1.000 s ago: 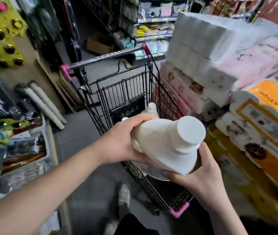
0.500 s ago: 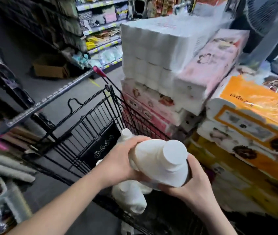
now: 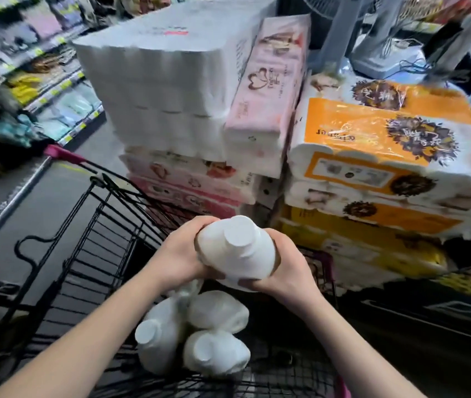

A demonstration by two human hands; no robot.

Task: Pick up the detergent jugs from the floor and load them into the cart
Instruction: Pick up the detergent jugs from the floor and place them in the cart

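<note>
I hold a white detergent jug (image 3: 238, 251) with both hands over the black wire cart (image 3: 99, 239), its white cap pointing toward me. My left hand (image 3: 184, 254) grips its left side and my right hand (image 3: 287, 268) cups its right side and underside. Below it, inside the cart basket, lie three white jugs: one at the left (image 3: 156, 346), one at the front (image 3: 215, 353), one behind them (image 3: 218, 310). They lean against each other.
Tall stacks of wrapped toilet paper stand right against the cart's far side: white and pink packs (image 3: 200, 90) and orange packs (image 3: 380, 156). The cart handle (image 3: 13, 202) with a pink end runs at the left. Store shelves (image 3: 42, 81) line the aisle behind.
The jug has moved forward and down over the cart basket, still in both hands. My view has swung to the right and down, so the jugs inside the cart now show.
</note>
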